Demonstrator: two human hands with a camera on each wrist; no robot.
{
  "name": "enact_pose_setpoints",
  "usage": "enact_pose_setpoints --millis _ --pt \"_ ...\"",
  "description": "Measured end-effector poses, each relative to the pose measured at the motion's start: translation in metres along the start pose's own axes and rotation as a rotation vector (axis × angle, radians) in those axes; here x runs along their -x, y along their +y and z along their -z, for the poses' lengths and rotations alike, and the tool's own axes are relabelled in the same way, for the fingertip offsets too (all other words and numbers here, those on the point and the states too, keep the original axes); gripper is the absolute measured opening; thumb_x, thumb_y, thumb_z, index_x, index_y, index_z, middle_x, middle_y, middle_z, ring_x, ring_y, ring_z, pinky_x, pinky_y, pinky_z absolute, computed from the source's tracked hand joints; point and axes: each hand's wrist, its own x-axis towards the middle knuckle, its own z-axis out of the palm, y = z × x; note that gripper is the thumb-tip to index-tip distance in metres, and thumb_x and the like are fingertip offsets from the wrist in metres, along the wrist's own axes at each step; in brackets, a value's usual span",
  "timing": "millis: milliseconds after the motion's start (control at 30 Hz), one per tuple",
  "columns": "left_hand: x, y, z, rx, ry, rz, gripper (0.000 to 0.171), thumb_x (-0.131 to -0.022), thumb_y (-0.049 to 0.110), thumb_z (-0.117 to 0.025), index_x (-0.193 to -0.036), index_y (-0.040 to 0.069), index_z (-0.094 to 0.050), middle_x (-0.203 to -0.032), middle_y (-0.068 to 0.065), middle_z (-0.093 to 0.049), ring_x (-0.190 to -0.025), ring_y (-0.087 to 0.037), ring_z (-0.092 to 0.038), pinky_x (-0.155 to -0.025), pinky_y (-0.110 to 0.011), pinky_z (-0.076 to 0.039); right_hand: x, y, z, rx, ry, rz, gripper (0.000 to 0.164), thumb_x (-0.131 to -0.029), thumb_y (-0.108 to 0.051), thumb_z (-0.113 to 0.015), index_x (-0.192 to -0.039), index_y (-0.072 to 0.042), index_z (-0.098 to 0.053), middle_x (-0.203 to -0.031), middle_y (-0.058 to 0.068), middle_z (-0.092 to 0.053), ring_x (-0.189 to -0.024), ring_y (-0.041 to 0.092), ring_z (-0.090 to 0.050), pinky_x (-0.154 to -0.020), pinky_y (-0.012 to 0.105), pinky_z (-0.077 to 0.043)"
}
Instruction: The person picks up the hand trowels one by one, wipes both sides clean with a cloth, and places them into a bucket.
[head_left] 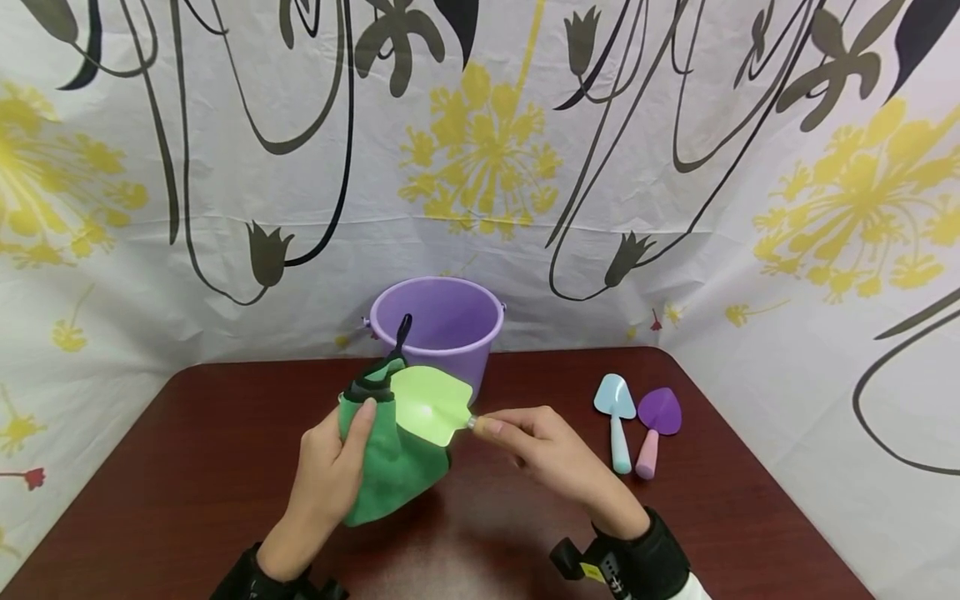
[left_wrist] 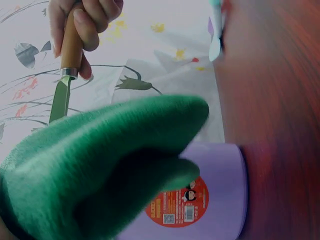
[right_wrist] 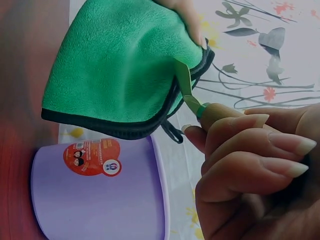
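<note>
In the head view my right hand grips a small trowel by its wooden handle, the light green blade pointing left. My left hand holds a folded green cloth with black edging and a black hanging loop, its thumb lying on the near side. The trowel blade overlaps the cloth, and in the right wrist view its tip lies against the fuzzy green fabric. Both hands are raised over the table, in front of a purple bucket.
A light blue trowel and a purple trowel with a pink handle lie at the right of the dark red-brown table. The bucket stands at the back edge, bearing a red sticker. A flower-patterned curtain hangs behind.
</note>
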Motion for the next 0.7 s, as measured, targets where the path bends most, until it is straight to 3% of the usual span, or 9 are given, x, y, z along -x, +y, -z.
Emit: enact_pose_setpoints --millis 267,367,533,700 --pt "-0.003 0.003 0.001 0.109 -0.063 0.104 0.024 -0.106 0.024 -0.055 -0.088 0.010 -0.064 -0.071 0.002 -0.063 -0.064 -0.007 -0.066 -0.064 -0.025 -0.056 -0.001 0.002 -0.002 -0.014 -0.011 0.015 0.029 -0.107 -0.033 -0.052 -0.117 -0.019 -0.075 -0.061 -0.003 -0.041 -0.052 0.003 -0.035 -0.048 0.020 -0.033" --pt "-0.003 0.007 0.002 0.161 -0.055 0.133 0.024 -0.105 0.022 -0.056 -0.090 0.006 -0.064 -0.071 0.003 -0.065 -0.065 -0.008 -0.068 -0.064 -0.026 -0.057 -0.002 0.004 -0.005 -0.035 -0.017 0.030 0.029 -0.107 -0.033 -0.051 -0.112 -0.019 -0.076 -0.060 -0.003 -0.040 -0.052 0.003 -0.034 -0.048 0.020 -0.032" --pt "0.002 0.014 0.000 0.194 -0.015 0.114 0.024 -0.106 0.020 -0.053 -0.091 0.005 -0.064 -0.072 0.001 -0.067 -0.066 -0.008 -0.069 -0.065 -0.024 -0.058 -0.005 0.005 -0.009 -0.034 -0.032 0.049 0.031 -0.107 -0.037 -0.050 -0.101 -0.016 -0.072 -0.060 -0.003 -0.040 -0.053 0.004 -0.035 -0.048 0.021 -0.033" --pt "0.008 0.015 -0.006 0.172 0.009 0.084 0.022 -0.108 0.018 -0.049 -0.099 0.007 -0.065 -0.081 -0.002 -0.069 -0.073 -0.005 -0.069 -0.070 -0.021 -0.057 -0.007 0.005 -0.010 0.000 -0.026 0.040 0.035 -0.107 -0.040 -0.049 -0.107 -0.014 -0.072 -0.062 -0.005 -0.043 -0.054 0.004 -0.038 -0.051 0.020 -0.036"
